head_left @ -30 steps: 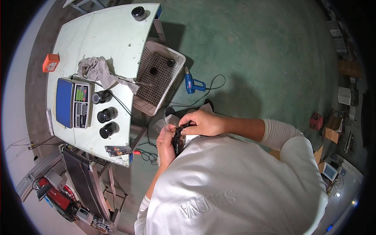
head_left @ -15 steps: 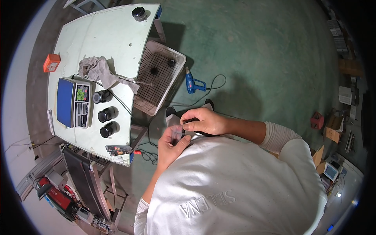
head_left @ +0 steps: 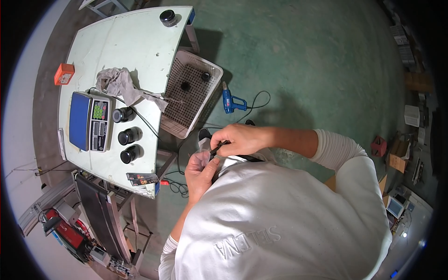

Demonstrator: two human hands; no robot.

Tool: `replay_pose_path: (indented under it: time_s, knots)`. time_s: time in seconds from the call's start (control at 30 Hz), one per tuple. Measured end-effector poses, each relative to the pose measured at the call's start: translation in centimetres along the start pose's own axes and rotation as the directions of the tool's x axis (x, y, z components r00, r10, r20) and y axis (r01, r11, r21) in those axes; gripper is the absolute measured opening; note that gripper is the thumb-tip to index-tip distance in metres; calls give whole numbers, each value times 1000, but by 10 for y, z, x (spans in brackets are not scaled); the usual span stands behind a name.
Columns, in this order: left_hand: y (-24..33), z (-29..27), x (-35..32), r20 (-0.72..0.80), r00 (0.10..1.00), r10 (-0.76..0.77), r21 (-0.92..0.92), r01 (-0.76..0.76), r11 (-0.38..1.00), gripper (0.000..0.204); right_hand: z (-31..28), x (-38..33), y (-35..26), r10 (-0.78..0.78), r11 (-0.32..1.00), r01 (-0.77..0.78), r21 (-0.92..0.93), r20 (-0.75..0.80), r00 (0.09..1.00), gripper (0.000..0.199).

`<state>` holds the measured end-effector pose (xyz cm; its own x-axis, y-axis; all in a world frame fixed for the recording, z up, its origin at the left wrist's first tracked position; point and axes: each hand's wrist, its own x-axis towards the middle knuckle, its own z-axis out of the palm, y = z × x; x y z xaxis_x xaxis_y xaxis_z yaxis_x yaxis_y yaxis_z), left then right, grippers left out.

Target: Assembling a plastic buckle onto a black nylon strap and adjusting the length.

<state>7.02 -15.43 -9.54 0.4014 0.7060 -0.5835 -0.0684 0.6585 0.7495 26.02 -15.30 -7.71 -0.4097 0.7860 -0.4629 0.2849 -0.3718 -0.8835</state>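
Observation:
Close to my body, my left hand (head_left: 199, 173) is closed, with a piece of clear plastic film (head_left: 200, 158) at its fingers. My right hand (head_left: 239, 140) pinches a thin dark strip (head_left: 218, 149) that reaches down toward the left thumb. Whether film and strip are one piece, I cannot tell. On the table (head_left: 135, 42) to the left stand several dark-lidded jars (head_left: 129, 136), apart from both hands. Flat dark printed sleeves (head_left: 142, 179) lie at the table's near corner.
A blue-topped scale (head_left: 88, 122), a grey cloth (head_left: 120, 84) and an orange box (head_left: 64, 73) occupy the table. Beyond it are a perforated plastic basket (head_left: 210, 95) and a blue heat gun (head_left: 232, 101) with its cord on the floor. A conveyor (head_left: 95, 205) stands at lower left.
My right hand has shifted slightly left and turned, and the dark strip now shows between the hands. My left hand has moved a little left. The things on the table stay put.

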Motion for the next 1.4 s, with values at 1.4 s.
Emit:
replay_pose_path:
  time_s: [1.4]
  knots:
    - [-1,19,5,127,986,-112,109,98,989,19,36,-1,29,255,285,-53,957,-23,967,18]
